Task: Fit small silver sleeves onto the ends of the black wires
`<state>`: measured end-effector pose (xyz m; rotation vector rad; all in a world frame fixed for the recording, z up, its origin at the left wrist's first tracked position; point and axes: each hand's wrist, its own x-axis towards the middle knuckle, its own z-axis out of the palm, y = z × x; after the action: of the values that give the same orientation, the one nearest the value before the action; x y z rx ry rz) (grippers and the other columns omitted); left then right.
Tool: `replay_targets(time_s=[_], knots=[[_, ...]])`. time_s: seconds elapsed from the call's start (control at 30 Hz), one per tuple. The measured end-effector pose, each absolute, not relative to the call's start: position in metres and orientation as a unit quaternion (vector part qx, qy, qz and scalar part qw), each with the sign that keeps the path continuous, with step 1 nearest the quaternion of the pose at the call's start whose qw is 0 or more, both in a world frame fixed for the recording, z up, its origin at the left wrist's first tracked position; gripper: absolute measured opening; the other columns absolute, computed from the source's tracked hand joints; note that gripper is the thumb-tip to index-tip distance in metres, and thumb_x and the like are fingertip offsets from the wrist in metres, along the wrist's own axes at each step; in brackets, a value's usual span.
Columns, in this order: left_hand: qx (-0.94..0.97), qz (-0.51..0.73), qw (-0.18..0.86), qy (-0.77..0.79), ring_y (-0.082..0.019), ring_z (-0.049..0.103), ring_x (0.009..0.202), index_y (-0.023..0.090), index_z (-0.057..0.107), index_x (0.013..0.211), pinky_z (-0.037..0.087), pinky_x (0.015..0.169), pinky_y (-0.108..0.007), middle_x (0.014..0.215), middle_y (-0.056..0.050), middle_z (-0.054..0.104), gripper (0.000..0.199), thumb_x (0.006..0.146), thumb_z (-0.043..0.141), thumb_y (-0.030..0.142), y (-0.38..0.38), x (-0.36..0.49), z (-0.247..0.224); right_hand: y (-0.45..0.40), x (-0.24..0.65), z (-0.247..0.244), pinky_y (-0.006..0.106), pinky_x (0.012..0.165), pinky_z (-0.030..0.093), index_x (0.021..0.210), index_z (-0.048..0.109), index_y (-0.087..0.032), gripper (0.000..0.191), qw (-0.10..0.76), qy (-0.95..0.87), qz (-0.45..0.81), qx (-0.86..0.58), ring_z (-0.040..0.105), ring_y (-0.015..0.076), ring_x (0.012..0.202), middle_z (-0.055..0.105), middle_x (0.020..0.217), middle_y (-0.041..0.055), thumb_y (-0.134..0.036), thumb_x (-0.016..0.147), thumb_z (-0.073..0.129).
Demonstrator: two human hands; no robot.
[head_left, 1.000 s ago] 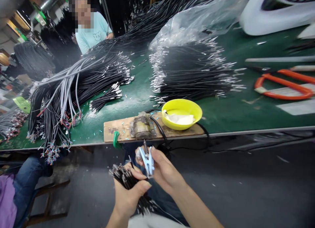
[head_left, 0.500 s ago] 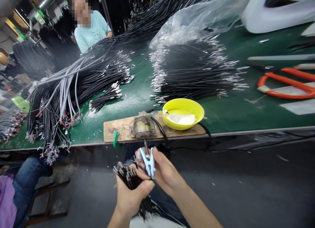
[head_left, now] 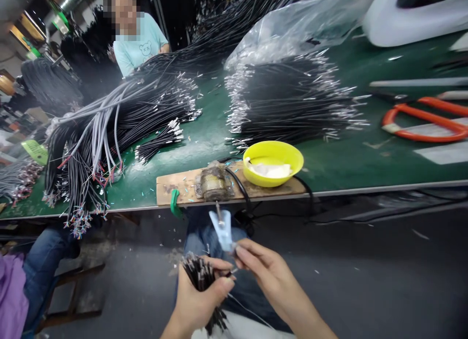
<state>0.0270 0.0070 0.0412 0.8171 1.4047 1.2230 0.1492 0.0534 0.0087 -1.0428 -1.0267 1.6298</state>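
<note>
My left hand (head_left: 199, 297) is wrapped round a bundle of short black cables (head_left: 203, 275) with silvery tips, below the table edge. Between its thumb and forefinger a cable end sticks out to the right. My right hand (head_left: 261, 268) is pinched close beside that end; what its fingertips hold is too small to make out. Just above them, a light blue clip (head_left: 222, 229) hangs on the metal shaft of a small motor (head_left: 214, 183), slightly blurred. The motor sits on a wooden board (head_left: 175, 183) at the table edge.
A yellow bowl (head_left: 273, 163) with white material stands on the board's right, near a green clamp (head_left: 175, 204). Behind lie a large stack of black cables (head_left: 288, 102), cable bundles (head_left: 146, 119) and orange-handled scissors (head_left: 424, 122). A person (head_left: 141, 44) sits across the table.
My right hand has let go of the blue clip and moved down and right, its fingers now pinched near the cable end. My left hand has shifted slightly right with the bundle.
</note>
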Motion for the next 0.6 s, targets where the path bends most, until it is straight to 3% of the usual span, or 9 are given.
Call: replay_targets(time_s=[0.07, 0.13, 0.37, 0.5, 0.6], knots=[[0.331, 0.501, 0.550, 0.580, -0.017, 0.061, 0.060, 0.016, 0.069, 0.075, 0.050, 0.067, -0.031, 0.066, -0.005, 0.067, 0.029, 0.059, 0.075, 0.039, -0.003, 0.028, 0.030, 0.051, 0.153, 0.015, 0.027, 0.054, 0.043, 0.065, 0.064, -0.018, 0.031, 0.442, -0.471, 0.634, -0.425, 0.050, 0.0159, 0.056, 0.054, 0.058, 0.0005, -0.049, 0.070, 0.062], [0.316, 0.466, 0.580, 0.589, -0.019, 0.062, 0.061, 0.015, 0.065, 0.068, 0.050, 0.059, -0.029, 0.064, -0.006, 0.068, 0.027, 0.057, 0.076, 0.038, -0.013, 0.029, 0.017, 0.049, 0.156, 0.020, 0.027, 0.055, 0.044, 0.072, 0.068, -0.018, 0.028, 0.421, -0.533, 0.613, -0.403, 0.052, 0.0165, 0.057, 0.056, 0.061, 0.0017, -0.045, 0.070, 0.064], [0.280, 0.419, 0.602, 0.619, -0.015, 0.057, 0.061, 0.015, 0.061, 0.081, 0.048, 0.059, -0.027, 0.067, 0.000, 0.062, 0.036, 0.050, 0.079, 0.015, -0.028, 0.025, 0.005, 0.042, 0.158, 0.030, 0.031, 0.064, 0.047, 0.082, 0.068, -0.020, 0.017, 0.395, -0.651, 0.569, -0.311, 0.057, 0.0207, 0.070, 0.063, 0.072, 0.0049, -0.034, 0.072, 0.064], [0.295, 0.416, 0.614, 0.603, -0.018, 0.057, 0.069, 0.015, 0.063, 0.086, 0.047, 0.063, -0.028, 0.072, -0.002, 0.061, 0.041, 0.049, 0.080, 0.017, -0.026, 0.024, 0.012, 0.039, 0.154, 0.027, 0.031, 0.063, 0.046, 0.071, 0.063, -0.020, 0.008, 0.387, -0.656, 0.550, -0.343, 0.057, 0.0204, 0.068, 0.061, 0.069, 0.0032, -0.027, 0.069, 0.067], [0.315, 0.422, 0.633, 0.567, -0.016, 0.055, 0.066, 0.014, 0.064, 0.085, 0.046, 0.059, -0.026, 0.068, -0.001, 0.059, 0.041, 0.051, 0.080, 0.029, -0.026, 0.026, 0.012, 0.035, 0.150, 0.021, 0.030, 0.059, 0.046, 0.064, 0.060, -0.020, 0.010, 0.377, -0.660, 0.533, -0.371, 0.056, 0.0192, 0.064, 0.059, 0.065, 0.0024, -0.026, 0.071, 0.064]])
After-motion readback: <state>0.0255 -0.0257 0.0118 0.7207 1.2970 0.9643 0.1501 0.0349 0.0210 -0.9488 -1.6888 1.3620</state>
